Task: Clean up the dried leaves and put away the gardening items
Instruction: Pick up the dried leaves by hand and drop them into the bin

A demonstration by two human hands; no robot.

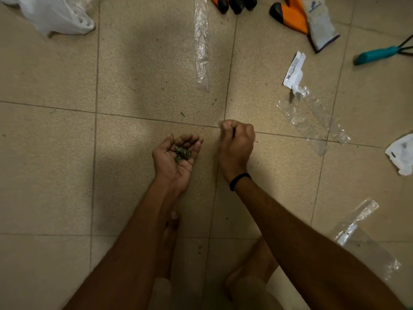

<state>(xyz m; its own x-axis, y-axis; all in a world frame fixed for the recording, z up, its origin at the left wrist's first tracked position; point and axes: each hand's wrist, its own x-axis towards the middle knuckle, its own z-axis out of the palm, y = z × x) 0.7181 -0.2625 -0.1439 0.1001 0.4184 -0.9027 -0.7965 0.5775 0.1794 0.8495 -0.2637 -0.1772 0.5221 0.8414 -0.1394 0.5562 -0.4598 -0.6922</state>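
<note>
Dried leaves (182,153) in left hand (168,164), label (294,70) illegible

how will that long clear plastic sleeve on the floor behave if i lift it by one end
Likely floppy: the clear plastic sleeve is thin, crinkled film lying flat on the floor tiles, so it should droop from one end. Probably very light, apt to flutter or slide if pushed. Its glossy surface may feel slippery to pinch.

floor (51,166) open ahead/left, wrappers (312,121), gloves (292,17) crowd rt
</note>
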